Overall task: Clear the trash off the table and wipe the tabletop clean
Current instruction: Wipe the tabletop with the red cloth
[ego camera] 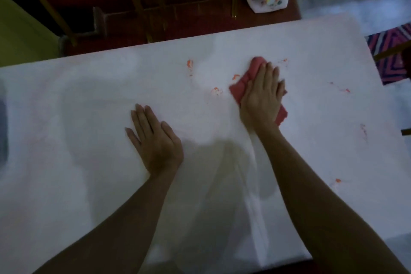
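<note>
Left hand (155, 140) flat on table (77, 118); cloth (242, 87) under right hand (260, 95).

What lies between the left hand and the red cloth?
In the head view, only white tabletop with one orange smear between left hand and red cloth.

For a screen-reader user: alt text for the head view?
A right hand presses a red cloth flat on a white table dotted with orange stains. The left hand rests flat, empty.
</note>
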`<state>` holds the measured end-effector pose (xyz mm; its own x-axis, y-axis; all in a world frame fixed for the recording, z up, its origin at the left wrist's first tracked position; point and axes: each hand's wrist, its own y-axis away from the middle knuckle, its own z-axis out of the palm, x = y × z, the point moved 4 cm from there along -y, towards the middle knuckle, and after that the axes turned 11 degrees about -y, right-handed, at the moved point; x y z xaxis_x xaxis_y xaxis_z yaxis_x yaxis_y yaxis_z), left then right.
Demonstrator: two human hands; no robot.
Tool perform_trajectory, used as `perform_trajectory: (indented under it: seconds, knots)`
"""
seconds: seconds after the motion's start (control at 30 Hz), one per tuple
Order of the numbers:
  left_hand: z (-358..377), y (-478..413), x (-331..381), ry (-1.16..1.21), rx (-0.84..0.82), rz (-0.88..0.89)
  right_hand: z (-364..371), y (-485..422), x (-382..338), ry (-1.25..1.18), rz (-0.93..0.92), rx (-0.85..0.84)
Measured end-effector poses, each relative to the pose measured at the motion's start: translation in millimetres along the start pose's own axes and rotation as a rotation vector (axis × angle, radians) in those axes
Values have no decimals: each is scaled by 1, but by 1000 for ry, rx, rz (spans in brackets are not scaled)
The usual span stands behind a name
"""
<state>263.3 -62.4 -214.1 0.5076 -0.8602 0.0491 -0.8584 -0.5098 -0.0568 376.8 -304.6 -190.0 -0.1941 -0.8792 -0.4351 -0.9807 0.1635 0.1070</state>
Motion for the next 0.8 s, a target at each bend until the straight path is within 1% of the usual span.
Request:
perform_trajectory:
  seconds: [0.03,0.07,0.1,0.13,0.23,0.27,0.3,0.33,0.37,0.4,0.47,0.5,0.53,0.57,0.6,0.67,0.7,0.73,0.77,0.8]
  knots:
    - [0,0,0,-9,10,6,2,-19,-4,-23,72,26]
    - [1,0,0,-18,16,16,7,-29,-14,-31,105,34]
    - [1,0,0,-21,14,22,16,-31,-29,-29,81,15]
    - [0,-1,0,-21,5,22,26,-25,-47,-21,-5,-18]
    - [-2,-1,-1,-36,-21,17,60,29,-92,58,-455,-238]
    - [-2,-2,-1,-40,-25,16,64,36,-93,89,-565,-311]
    - [-3,-3,0,-33,-26,18,61,29,-88,108,-627,-342]
    - [-4,-3,1,-21,-24,21,57,13,-82,122,-634,-326]
    - [-4,-3,2,-17,-18,25,53,-7,-76,129,-592,-280]
    - [-4,-3,2,-24,-13,28,49,-30,-71,124,-504,-225]
    - [-4,-3,1,-45,-11,26,41,-69,-73,68,-267,-128]
    - [-3,-3,1,-49,-11,22,43,-76,-83,42,-194,-97]
    - [-3,-2,0,-52,-12,17,48,-73,-100,39,-199,-78]
    - [-3,-2,-1,-56,-11,15,57,-60,-119,45,-282,-87]
    - [-2,-2,-1,-59,-8,16,67,-41,-138,50,-429,-131]
    - [-2,-3,-2,-59,-4,19,89,5,-161,102,-772,-299]
    - [-2,-3,-1,-58,-7,19,93,17,-161,148,-888,-388]
    - [-2,-2,-1,-57,-8,20,90,16,-157,178,-972,-439]
    - [-2,-3,0,-56,-4,23,84,4,-153,172,-1000,-434]
    - [-2,-3,0,-54,1,26,76,-13,-147,147,-957,-397]
